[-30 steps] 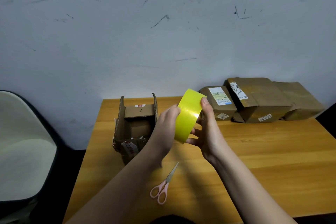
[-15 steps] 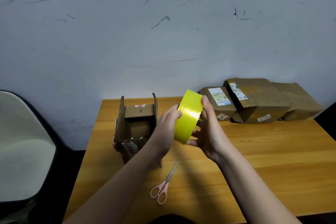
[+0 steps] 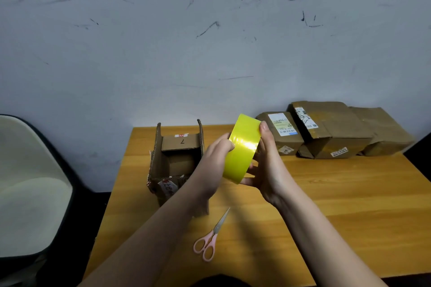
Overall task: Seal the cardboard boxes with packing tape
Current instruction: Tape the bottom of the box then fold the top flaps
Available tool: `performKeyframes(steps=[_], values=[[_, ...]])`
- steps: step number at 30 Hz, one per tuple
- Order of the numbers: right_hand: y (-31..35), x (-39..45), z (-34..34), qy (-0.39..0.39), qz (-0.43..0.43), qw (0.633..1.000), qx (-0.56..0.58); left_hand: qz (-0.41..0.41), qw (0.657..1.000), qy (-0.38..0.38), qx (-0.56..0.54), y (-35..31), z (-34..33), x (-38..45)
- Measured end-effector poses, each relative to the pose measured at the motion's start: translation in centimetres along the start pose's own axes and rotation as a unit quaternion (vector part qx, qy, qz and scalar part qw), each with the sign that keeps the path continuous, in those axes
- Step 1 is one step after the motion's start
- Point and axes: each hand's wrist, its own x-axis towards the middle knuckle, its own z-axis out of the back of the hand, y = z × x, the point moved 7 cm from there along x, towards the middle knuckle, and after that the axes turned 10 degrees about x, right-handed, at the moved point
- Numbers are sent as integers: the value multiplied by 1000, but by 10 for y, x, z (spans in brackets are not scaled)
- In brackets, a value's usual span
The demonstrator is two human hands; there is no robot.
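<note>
Both hands up over the bench: right hand and left hand curl their fingers round the yellow tape roll, just right of the open box; scissors lie below.

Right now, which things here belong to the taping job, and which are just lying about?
For the job:
- tape roll, held in both hands: left hand, right hand
- open box, flaps up
- scissors, on the table
- three closed boxes at the back, already taped as far as shows

Lying about:
- chair, left of the table
</note>
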Motion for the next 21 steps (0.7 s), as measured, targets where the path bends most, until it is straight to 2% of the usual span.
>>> performKeyframes(steps=[4,11,21], values=[[-2,2,-1,-3,-1,1000,-12,-58,997,42,1,-11,-6,-11],[0,3,2,0,1,999,-48,-70,995,66,21,-11,-6,-8],[9,-2,2,-20,37,998,-50,-91,995,32,-23,-15,-8,-9]])
